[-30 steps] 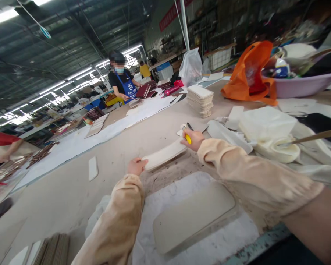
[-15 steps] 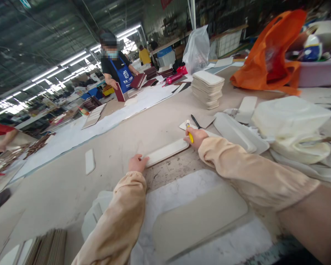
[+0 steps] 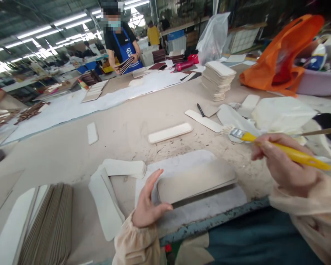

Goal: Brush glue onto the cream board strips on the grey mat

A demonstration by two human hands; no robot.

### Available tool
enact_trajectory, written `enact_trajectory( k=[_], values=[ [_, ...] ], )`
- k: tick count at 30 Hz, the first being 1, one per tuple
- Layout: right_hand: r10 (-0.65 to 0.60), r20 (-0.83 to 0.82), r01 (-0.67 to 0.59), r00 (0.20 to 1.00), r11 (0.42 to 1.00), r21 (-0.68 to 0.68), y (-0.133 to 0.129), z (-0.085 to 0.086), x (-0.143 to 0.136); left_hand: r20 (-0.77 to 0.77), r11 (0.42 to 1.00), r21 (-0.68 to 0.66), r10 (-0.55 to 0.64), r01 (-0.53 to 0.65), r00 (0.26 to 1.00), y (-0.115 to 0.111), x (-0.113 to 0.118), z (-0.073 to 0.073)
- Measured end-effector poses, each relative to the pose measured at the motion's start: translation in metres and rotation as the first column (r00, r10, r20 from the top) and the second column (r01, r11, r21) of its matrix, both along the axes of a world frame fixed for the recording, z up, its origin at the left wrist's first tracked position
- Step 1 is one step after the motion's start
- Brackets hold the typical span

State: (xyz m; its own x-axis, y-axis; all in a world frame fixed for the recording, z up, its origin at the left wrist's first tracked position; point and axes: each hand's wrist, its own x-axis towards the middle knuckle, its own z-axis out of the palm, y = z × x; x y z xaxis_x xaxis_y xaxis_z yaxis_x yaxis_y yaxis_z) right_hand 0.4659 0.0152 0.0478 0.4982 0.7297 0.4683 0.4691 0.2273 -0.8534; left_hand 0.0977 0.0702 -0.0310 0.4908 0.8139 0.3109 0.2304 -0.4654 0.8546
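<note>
My right hand [image 3: 287,162] holds a yellow-handled brush [image 3: 298,154], its bristles pointing left over the table's right side. My left hand [image 3: 149,202], thumb and fingers apart, is at the left end of a grey-beige rounded panel [image 3: 195,180]; whether it touches the panel is unclear. That panel lies on a white sheet [image 3: 223,200] at the near edge. Beyond it rests a long white rounded strip [image 3: 170,133], touched by neither hand. White strips [image 3: 106,206] lie left of my left hand.
A stack of panels [image 3: 49,224] stands at the near left, another stack [image 3: 217,79] at the back. An orange bag [image 3: 278,59], a black pen [image 3: 200,109] and a white plastic container [image 3: 284,112] are on the right. Across the table stands a person in a blue apron [image 3: 124,48].
Both hands have left the long white strip. My right hand moved right and nearer with the brush; my left hand came nearer, to the grey-beige panel. The view has shifted.
</note>
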Motion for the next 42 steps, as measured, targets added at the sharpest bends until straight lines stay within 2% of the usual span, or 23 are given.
enact_trajectory(
  k=[3,6,12,17,20,26,29,34,39,42],
  values=[
    [0.142,-0.284,-0.145,0.948,0.989,0.013,-0.022,-0.012,-0.024,-0.03,0.999,0.042,0.006,-0.005,1.0,-0.006,0.005,-0.011],
    [0.247,-0.412,-0.293,0.877,0.955,-0.051,-0.031,-0.022,-0.056,-0.034,0.998,0.067,0.02,-0.018,0.999,-0.004,0.006,-0.013],
    [0.403,-0.32,-0.475,0.858,0.858,-0.194,-0.02,-0.018,-0.119,-0.017,0.994,0.109,0.032,-0.029,0.999,-0.001,0.006,-0.016],
    [0.473,-0.228,-0.523,0.851,0.801,-0.29,-0.002,-0.017,-0.15,0.033,0.992,0.127,0.017,-0.021,0.999,0.0,0.009,-0.021],
    [0.466,-0.147,-0.485,0.873,0.792,-0.37,0.005,-0.021,-0.157,0.001,0.992,0.121,0.023,-0.023,1.0,0.0,0.009,-0.02],
    [0.378,-0.012,-0.344,0.926,0.829,-0.44,0.007,-0.016,-0.145,-0.09,0.98,0.194,0.056,-0.037,0.994,0.0,0.009,-0.018],
    [0.323,0.057,-0.263,0.945,0.851,-0.455,0.005,-0.009,-0.126,-0.115,0.978,0.202,0.08,-0.055,0.99,0.0,0.009,-0.017],
    [0.197,0.164,-0.079,0.967,0.838,-0.539,-0.002,-0.001,-0.082,-0.121,0.969,0.244,0.072,-0.04,0.99,0.001,0.009,-0.019],
    [0.084,0.345,0.11,0.935,0.855,-0.507,-0.009,0.005,-0.038,-0.127,0.969,0.241,0.081,-0.048,0.989,0.001,0.009,-0.02],
    [0.055,0.508,0.198,0.86,0.881,-0.43,-0.016,0.01,-0.026,-0.13,0.969,0.239,0.088,-0.055,0.988,0.002,0.009,-0.02]
  ],
)
